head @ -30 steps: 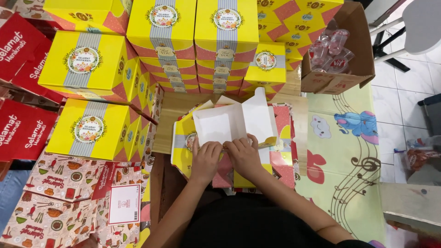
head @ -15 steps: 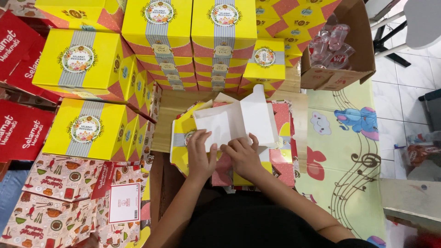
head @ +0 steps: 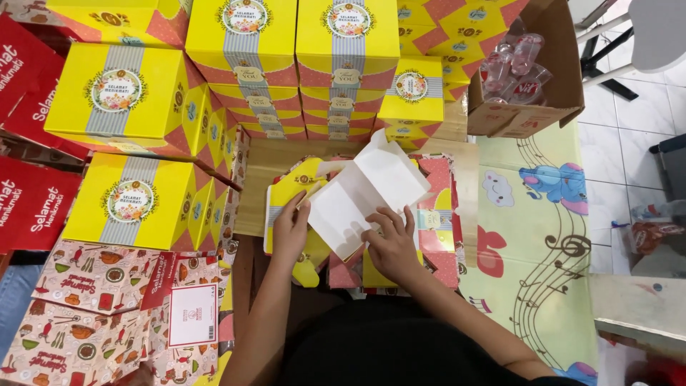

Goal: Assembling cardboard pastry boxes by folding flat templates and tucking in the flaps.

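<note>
A flat cardboard box blank, white inside and yellow outside, is tilted up over a pile of flat yellow and red blanks on the wooden surface. My left hand grips the blank's left edge. On the blank's lower right part my right hand presses with spread fingers. One white flap sticks up toward the stacked boxes.
Stacks of assembled yellow boxes fill the back and left. Red boxes stand at far left, patterned pink boxes at lower left. A brown carton with clear plastic cups sits at back right. A pastel play mat covers the right.
The blank has swung round and tilted, its flap now pointing up to the right. My left hand slid to its left edge; my right hand moved lower right.
</note>
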